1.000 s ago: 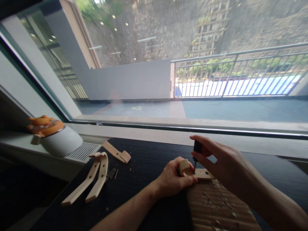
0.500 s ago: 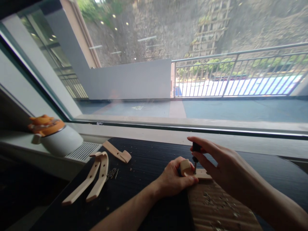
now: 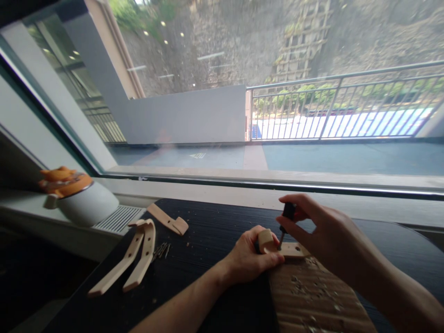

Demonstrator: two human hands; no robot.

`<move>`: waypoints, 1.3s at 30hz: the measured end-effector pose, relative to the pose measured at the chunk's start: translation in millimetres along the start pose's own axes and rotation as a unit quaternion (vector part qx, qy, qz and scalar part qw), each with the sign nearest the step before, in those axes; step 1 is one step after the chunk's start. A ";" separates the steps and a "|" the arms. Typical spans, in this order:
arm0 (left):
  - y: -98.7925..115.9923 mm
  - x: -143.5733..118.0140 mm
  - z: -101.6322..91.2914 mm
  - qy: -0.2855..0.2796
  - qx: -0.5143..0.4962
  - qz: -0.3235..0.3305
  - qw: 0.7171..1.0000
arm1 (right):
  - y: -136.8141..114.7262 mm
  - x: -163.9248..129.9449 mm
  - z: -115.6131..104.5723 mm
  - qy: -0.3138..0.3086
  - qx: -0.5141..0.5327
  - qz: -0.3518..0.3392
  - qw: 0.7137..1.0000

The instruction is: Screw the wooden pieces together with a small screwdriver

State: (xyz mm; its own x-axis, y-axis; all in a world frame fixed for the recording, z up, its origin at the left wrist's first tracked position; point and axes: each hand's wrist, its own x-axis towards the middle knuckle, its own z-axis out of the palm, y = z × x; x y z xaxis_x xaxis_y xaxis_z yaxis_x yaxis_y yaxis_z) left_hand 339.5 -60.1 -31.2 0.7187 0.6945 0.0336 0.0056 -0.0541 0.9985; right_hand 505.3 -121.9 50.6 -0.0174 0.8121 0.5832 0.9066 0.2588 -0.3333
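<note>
My left hand [image 3: 255, 253] is closed around the curved end of a pale wooden hook [image 3: 289, 250], whose flat, drilled part extends to the right at the edge of a corrugated cardboard piece [image 3: 315, 296]. Between the thumb and fingers of my right hand [image 3: 322, 231] is the black handle of a small screwdriver [image 3: 288, 212]. Its shaft slants down to the wood beside my left fingers, and its tip appears to meet a hole there. Another hole shows farther right along the hook.
Two wooden hooks [image 3: 140, 259] lie at the table's left, with a third hook [image 3: 168, 220] behind them. Several screws [image 3: 162, 251] are piled beside them. A white pot with an orange lid [image 3: 85, 201] stands on the sill by the window. Wood bits are scattered over the cardboard.
My right hand and the top of the screwdriver have shifted slightly right, so the tool leans more. More of the hook's flat part shows. My left hand keeps its hold.
</note>
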 end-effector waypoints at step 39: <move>-0.9 0.8 1.1 -0.010 -0.042 0.009 0.999 | -9.9 -1.4 -4.3 -0.039 0.062 -0.053 0.996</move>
State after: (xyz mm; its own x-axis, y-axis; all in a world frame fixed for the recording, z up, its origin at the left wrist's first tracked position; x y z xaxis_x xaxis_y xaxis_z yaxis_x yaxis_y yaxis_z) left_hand 340.9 -60.4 -32.1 0.7323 0.6790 0.0525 -0.0662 -0.0058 0.9978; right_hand 498.2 -127.9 56.2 -0.1476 0.8136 0.5624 0.8393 0.4038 -0.3640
